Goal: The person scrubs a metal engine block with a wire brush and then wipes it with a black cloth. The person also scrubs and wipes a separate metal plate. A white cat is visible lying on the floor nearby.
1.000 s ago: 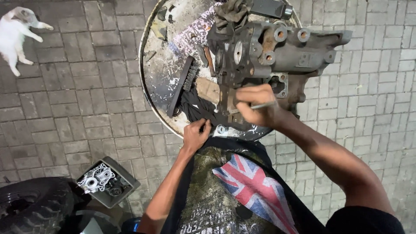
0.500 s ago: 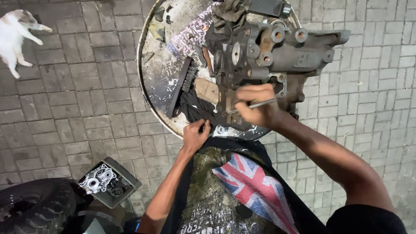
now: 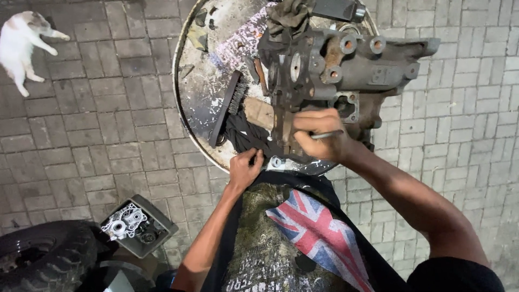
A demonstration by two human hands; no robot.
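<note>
The large grey, grimy cast-metal machine housing (image 3: pixel 346 70), with its round bores and bolt holes, is sitting on the round, paint-spattered metal drum top (image 3: pixel 186 81), directly above the right hand's knuckles. The right hand (image 3: pixel 319 135) is curling its fingers (image 3: pixel 311 121) tightly around a thin metal tool (image 3: pixel 327 134), whose shank is poking out to the right of the fist while its working end, hidden behind the fingers, is pressing against the housing's rusty lower face. The left hand (image 3: pixel 244 168) is gripping the near rim of the drum, its fingertips pinching the edge of a black rag (image 3: pixel 246 135) lying just beyond them. Left of that rag, past the left fingertips, a black wire brush (image 3: pixel 224 108) is resting at a slant. Judging from this, the step in hand looks like scraping or picking grime from the housing's lower face; the next move is calling for firm, short strokes with the left hand bracing the drum. Farther left, on the grey paving bricks, a white cat (image 3: pixel 21 43) is lying, and near the left elbow a grey tray holding small metal parts (image 3: pixel 138 224) is sitting beside a black tyre (image 3: pixel 43 254)
</note>
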